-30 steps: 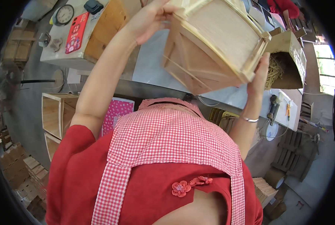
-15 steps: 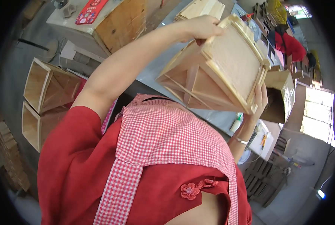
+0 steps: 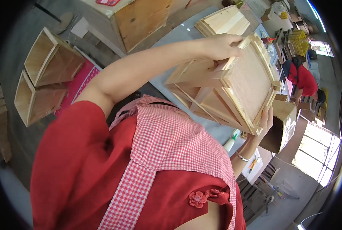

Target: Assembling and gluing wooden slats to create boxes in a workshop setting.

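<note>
A light wooden box (image 3: 251, 74) with a framed panel on one end and crossed strips on its side is tilted above the blue-grey worktable (image 3: 171, 51). My left hand (image 3: 225, 46) is closed round its upper edge, thumb and fingers on the frame. My right hand (image 3: 266, 122) grips the lower right edge, fingers along the frame and wrist beneath. The box's far side is hidden from me.
Flat wooden panels (image 3: 226, 22) lie stacked at the table's far end. A glue bottle (image 3: 230, 144) and an open cardboard box (image 3: 280, 128) are at the right. Two wooden boxes (image 3: 40, 82) stand at the left. A co-worker in red (image 3: 305, 78) bends at the far right.
The wooden box and both hands have shifted slightly right and down in the picture, along with my view. Both hands keep their hold.
</note>
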Tool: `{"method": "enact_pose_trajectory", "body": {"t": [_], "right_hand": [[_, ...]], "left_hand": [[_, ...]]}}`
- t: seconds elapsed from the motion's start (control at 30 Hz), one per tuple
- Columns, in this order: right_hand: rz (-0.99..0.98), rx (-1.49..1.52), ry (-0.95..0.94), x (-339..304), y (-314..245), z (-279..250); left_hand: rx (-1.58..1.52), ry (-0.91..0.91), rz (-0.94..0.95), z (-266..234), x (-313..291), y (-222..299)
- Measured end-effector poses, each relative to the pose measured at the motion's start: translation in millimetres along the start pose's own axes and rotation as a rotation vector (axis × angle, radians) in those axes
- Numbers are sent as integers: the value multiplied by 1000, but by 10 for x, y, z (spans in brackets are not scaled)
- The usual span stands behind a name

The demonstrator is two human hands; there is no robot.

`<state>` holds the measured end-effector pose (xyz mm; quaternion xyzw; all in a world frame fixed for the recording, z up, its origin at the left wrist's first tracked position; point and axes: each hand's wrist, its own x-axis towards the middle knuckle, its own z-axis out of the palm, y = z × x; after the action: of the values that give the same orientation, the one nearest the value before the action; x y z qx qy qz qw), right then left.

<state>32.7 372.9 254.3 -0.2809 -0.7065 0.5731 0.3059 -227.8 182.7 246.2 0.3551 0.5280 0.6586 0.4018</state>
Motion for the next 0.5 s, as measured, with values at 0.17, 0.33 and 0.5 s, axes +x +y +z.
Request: {"method": "enact_pose_trajectory", "body": {"t": [0.17, 0.33, 0.5], "right_hand": [[-77, 51, 51, -88, -278, 46], [-42, -77, 27, -88, 76, 50], [-131, 66, 34, -64, 188, 206]], "left_hand": [[118, 83, 123, 70, -84, 231], [-33, 162, -3, -122, -77, -136], [-53, 181, -62, -109, -64, -37]]}}
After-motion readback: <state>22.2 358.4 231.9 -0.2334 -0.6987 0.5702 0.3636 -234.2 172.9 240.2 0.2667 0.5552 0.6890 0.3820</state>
